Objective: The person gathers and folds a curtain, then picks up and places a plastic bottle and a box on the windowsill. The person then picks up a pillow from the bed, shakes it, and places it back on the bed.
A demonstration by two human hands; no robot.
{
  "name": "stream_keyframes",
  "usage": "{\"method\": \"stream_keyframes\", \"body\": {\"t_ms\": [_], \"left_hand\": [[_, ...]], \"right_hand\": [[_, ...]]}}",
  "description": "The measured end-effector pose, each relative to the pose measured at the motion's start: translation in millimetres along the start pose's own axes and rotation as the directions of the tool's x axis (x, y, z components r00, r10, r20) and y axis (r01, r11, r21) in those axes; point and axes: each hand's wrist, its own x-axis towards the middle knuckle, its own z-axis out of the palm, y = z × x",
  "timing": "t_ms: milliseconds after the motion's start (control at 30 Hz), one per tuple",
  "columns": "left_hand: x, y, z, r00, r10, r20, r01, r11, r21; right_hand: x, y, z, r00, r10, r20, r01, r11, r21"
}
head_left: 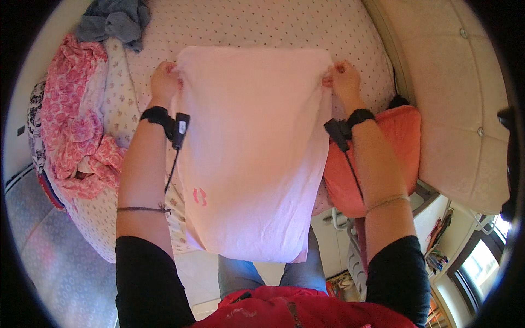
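A pale pink rectangular cloth [249, 142] is stretched out before me, its far part over the bed and its near edge hanging over my legs. It has a small darker pink print near its lower left edge. My left hand [165, 85] pinches the cloth's left side close to the far corner. On the opposite side, my right hand [344, 82] grips the edge near the far right corner, fingers curled. Both wrists carry black bands with small devices and cables. The cloth looks fairly flat, with soft creases along the sides.
The bed has a dotted sheet [262, 22]. To the left lie a bunched pink patterned cloth [74, 109] and a grey-blue cloth [117, 24]. An orange-red cushion [383, 158] sits by my right forearm, beside a padded headboard [448, 109]. A white radiator [356, 257] stands below.
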Motion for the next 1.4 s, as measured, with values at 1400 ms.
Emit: {"method": "stream_keyframes", "body": {"t_ms": [1400], "left_hand": [[-528.7, -241.1, -22.2, 0.646, -0.318, 0.694, 0.648, 0.709, -0.277]], "right_hand": [[-494.7, 282.8, -63.3, 0.697, 0.651, 0.302, -0.536, 0.752, -0.384]]}}
